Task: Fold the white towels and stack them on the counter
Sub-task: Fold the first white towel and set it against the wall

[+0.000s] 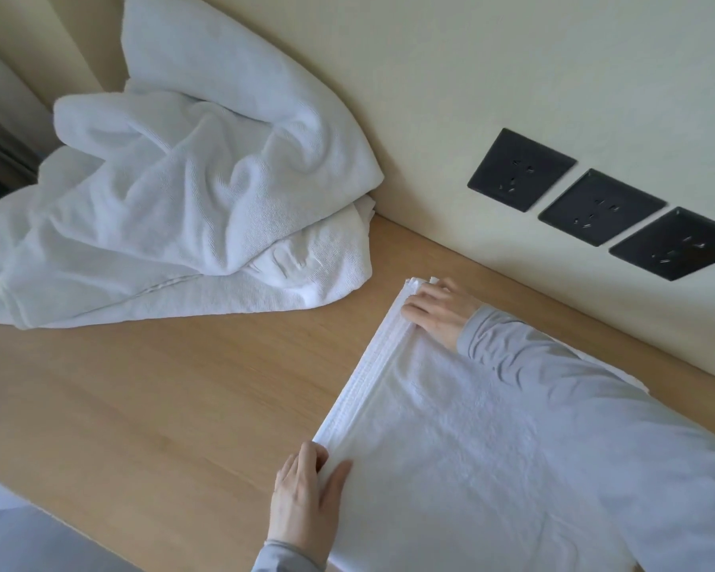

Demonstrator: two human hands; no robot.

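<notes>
Progress so far looks like roughly one towel in; left hand at about 6 o'clock pinches the near corner of the folded towel, thumb on top and fingers curled round the layered edge; right hand further out, around 1 o'clock, has its fingers bent over the far corner of that same edge; I reckon they're squaring up layers; towel lies flat on the wooden counter; no finished stack in view; up at 10 o'clock sits the crumpled pile against the wall, unfolded, so most work is left.
</notes>
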